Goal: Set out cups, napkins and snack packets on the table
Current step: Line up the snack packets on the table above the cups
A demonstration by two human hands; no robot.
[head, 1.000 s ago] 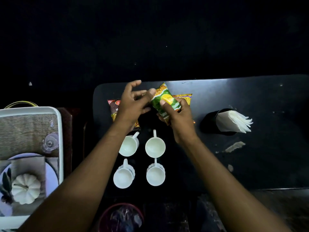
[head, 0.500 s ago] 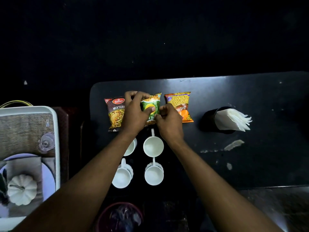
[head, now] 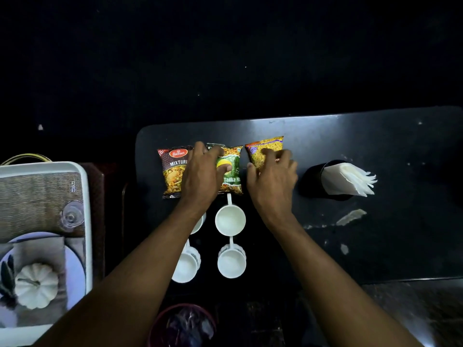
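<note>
Three snack packets lie in a row near the far edge of the dark table (head: 375, 246): a brown Mixture packet (head: 172, 171), a green Tadka packet (head: 231, 175) and an orange packet (head: 260, 149). My left hand (head: 203, 175) rests flat across the brown and green packets, thumb on the green one. My right hand (head: 271, 180) lies with spread fingers on the orange packet and covers its lower half. Several white cups (head: 230, 219) stand in two rows below the packets, the left ones partly under my left forearm. White napkins (head: 350, 179) stick out of a black holder (head: 314, 175) to the right.
A white tray (head: 86, 196) at the left holds a woven mat, an overturned glass (head: 72, 215), a plate and a small white pumpkin (head: 36, 285). A dark red bin (head: 185, 324) sits at the near edge. Pale scuffs (head: 350, 216) mark the tabletop.
The green packet, held up in both hands a second ago, now lies flat between the other two. My right hand has moved right onto the orange packet.
</note>
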